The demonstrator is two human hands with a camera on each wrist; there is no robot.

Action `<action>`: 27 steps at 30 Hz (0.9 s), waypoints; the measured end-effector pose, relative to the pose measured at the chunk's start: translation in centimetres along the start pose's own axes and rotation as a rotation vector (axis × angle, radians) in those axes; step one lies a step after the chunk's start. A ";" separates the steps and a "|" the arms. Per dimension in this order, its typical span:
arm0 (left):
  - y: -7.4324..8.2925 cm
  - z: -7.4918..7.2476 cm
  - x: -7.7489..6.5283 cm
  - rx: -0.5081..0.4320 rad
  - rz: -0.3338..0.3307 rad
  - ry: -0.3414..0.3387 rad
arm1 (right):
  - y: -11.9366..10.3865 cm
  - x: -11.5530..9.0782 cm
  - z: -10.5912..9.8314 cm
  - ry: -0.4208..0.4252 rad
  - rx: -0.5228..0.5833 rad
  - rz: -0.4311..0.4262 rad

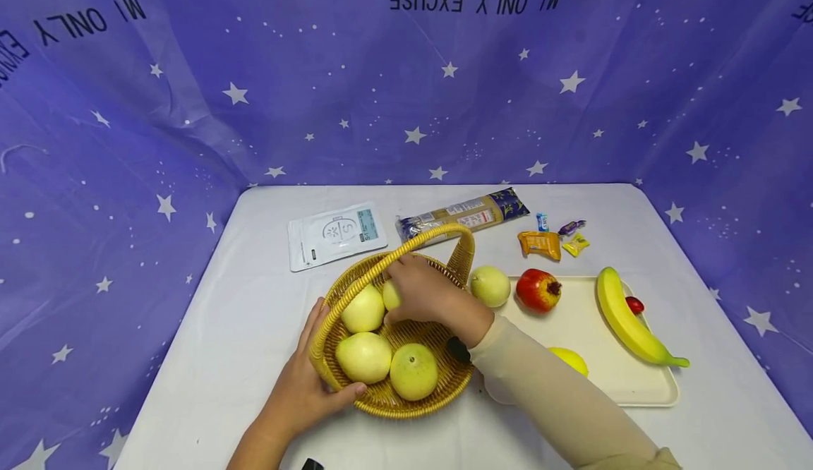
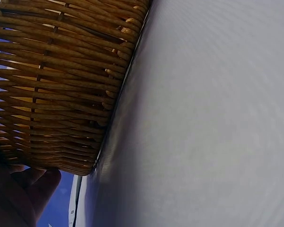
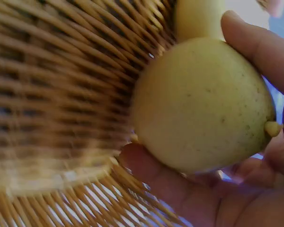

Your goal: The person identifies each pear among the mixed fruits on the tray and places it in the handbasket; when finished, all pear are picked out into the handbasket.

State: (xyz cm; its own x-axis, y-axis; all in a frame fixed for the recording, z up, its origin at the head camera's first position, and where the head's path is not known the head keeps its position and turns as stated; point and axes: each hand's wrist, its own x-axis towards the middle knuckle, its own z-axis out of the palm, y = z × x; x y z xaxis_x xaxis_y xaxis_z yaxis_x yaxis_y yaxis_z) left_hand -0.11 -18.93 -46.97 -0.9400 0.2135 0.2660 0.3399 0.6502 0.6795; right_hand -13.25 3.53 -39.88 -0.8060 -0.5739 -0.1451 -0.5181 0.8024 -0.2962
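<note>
A yellow wicker basket (image 1: pixel 416 412) with an arched handle stands on the white table. My left hand (image 1: pixel 305 382) holds it at its left side, thumb over the front rim and fingers along the outer wall; in the left wrist view fingertips (image 2: pixel 49 182) touch the weave. Reaching in under the handle, my right hand (image 1: pixel 422 290) grips a pale yellow-green pear (image 3: pixel 203 104) between thumb and fingers, close to the basket's inner wall. Other pears lie inside: one at the left (image 1: pixel 363 309), and a front-left pear (image 1: pixel 364 357) beside a greener pear (image 1: pixel 414 371).
Right of the basket is a cream tray (image 1: pixel 641 392) with a pomegranate (image 1: pixel 537 291), a banana (image 1: pixel 629 318), a small red fruit (image 1: pixel 634 305) and a partly covered lemon (image 1: pixel 569 360). Another pear (image 1: pixel 490 286) sits by its corner. Behind lie a white pouch (image 1: pixel 336 236), a noodle packet (image 1: pixel 470 216) and several wrapped sweets (image 1: pixel 540 245).
</note>
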 end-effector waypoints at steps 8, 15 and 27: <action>-0.1 -0.1 0.0 0.024 0.004 0.006 | -0.3 0.0 1.0 0.006 -0.006 0.002; -0.2 0.0 0.0 0.021 -0.003 -0.002 | -1.1 -2.8 -1.4 -0.025 -0.049 -0.007; -0.1 -0.2 0.0 0.039 -0.014 -0.002 | 5.8 -13.7 -9.1 -0.193 0.161 -0.106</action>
State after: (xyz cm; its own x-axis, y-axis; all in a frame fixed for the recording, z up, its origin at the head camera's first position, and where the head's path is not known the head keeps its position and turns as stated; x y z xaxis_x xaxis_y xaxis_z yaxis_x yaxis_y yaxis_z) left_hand -0.10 -19.15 -46.94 -0.9448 0.2057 0.2549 0.3253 0.6811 0.6560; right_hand -7.81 17.48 -31.04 -0.6718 -0.6865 -0.2782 -0.5319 0.7085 -0.4637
